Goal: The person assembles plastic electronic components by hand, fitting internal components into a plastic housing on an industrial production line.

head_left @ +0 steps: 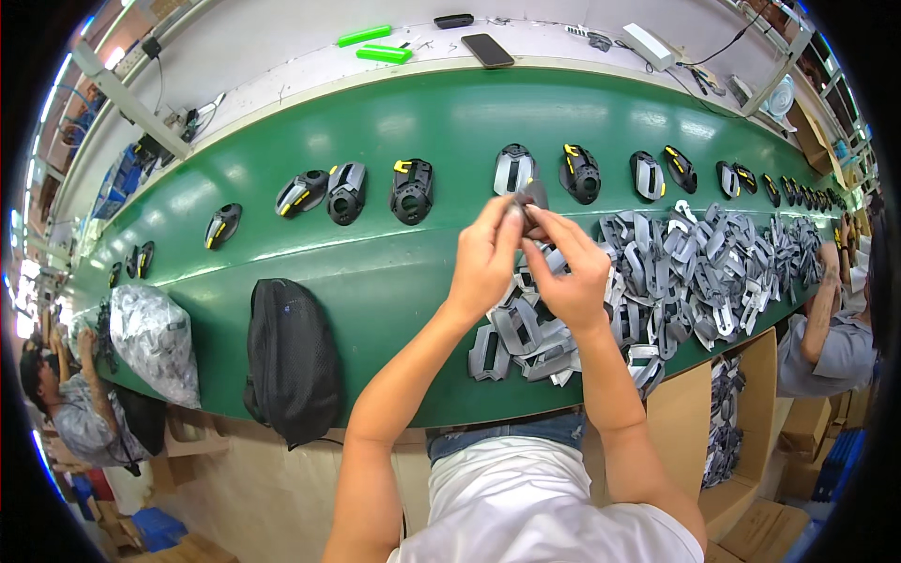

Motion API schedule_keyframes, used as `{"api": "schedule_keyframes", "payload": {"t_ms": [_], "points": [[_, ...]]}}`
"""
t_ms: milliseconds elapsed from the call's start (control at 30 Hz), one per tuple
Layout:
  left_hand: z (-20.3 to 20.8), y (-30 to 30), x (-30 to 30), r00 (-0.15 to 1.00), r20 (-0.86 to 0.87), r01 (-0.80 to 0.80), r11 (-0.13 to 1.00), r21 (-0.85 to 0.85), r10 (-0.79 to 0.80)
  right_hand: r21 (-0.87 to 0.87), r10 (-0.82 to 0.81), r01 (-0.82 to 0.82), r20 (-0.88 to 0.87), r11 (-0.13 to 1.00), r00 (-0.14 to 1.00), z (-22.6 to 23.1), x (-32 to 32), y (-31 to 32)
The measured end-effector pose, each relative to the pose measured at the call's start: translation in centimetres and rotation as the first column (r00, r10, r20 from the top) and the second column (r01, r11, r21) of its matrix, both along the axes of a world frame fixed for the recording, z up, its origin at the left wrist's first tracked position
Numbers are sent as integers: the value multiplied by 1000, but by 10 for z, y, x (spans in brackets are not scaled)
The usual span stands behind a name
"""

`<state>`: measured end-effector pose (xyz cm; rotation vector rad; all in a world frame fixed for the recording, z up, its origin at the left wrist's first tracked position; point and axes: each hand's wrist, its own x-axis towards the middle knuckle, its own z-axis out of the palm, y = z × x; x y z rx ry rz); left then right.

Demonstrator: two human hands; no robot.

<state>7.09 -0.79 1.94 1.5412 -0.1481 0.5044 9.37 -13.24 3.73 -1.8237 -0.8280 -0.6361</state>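
Both hands meet in front of me, over the green belt, around a small dark grey plastic piece [536, 193]. My left hand [482, 260] is closed, thumb and fingers pinching the piece. My right hand [574, 281] grips it from the other side with thumb and forefinger. The fingers hide much of its shape. Just beyond the hands lies a black shell with a grey frame [515, 167], and to its right a black shell with a yellow part [580, 173]. Below and right of the hands spreads a heap of loose grey plastic frames [699, 267].
More shells [412, 190] lie in a line along the green belt [375, 263]. A black mesh bag [295, 366] and a filled clear plastic bag [155, 342] stand at left. A phone [487, 51] rests on the back ledge. Co-workers sit at both sides; a cardboard box [680, 427] stands at lower right.
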Motion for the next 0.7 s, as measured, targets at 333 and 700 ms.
{"api": "schedule_keyframes", "payload": {"t_ms": [333,700], "points": [[7,-1,-3,984,-120,126,991,-40,-130,298,318,-191,-469,935,824,0,0,-5],[23,-15,-17,979,-131,121,962,-245,-157,396,307,-116,-460,911,833,-5,-10,-3]]}}
